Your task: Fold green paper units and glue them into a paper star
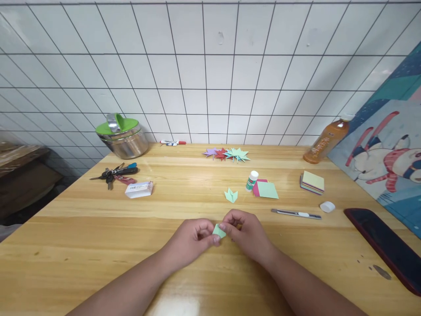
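Note:
Between my two hands is a small folded piece of light green paper (219,231). My left hand (194,237) pinches its left and lower edge between thumb and fingers. The thumb and curled fingers of my right hand (246,232) grip its upper right side. Just beyond them lies a folded green paper piece (231,195) with pointed tips. A glue stick (252,181) stands upright behind it to the right, against green and magenta paper squares (267,190). Farther back, purple, red and green folded paper leaves (237,154) lie in a row.
On the right are a utility knife (296,214), a white cap (327,206), a stack of coloured paper (312,181), a phone (384,248) and a tilted drink bottle (329,139). Keys (115,173), a small white box (139,189), markers (173,142) and a green-lidded metal pot (126,140) are left.

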### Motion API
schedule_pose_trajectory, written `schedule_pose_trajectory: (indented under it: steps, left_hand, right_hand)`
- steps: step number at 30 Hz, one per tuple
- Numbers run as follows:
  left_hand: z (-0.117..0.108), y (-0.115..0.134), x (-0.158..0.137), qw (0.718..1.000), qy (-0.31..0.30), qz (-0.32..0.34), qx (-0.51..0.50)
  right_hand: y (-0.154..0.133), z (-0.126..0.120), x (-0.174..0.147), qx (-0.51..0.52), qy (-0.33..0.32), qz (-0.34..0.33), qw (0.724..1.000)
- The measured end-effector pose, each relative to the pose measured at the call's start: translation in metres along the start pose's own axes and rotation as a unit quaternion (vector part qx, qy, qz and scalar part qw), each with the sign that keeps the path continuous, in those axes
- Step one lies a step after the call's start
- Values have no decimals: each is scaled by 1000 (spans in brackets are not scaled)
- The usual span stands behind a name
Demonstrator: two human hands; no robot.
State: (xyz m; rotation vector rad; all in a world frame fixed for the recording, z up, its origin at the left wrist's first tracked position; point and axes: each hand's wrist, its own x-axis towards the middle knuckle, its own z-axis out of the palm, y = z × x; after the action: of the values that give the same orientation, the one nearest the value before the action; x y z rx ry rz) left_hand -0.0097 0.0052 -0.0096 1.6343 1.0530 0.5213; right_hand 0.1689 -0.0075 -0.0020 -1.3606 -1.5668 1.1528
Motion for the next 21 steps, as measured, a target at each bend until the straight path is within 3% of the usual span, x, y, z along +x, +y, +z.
schedule_pose_trajectory:
  steps: [3,8,18,21]
  left_hand:
    - [2,2,-2,1000,-26,-7,8]
    - [-1,5,1,990,8,-28,-135]
    - [0,2,1,982,3,-26,-186]
    - [0,2,1,980,-5,-29,-198]
  right_hand:
    - [0,0,-2,-9,2,-17,1000]
    - [2,1,-2,39,23,-41,998]
    - [3,0,-4,-88,70,-163,980]
    - [1,-2,-6,-111,48,-199,972]
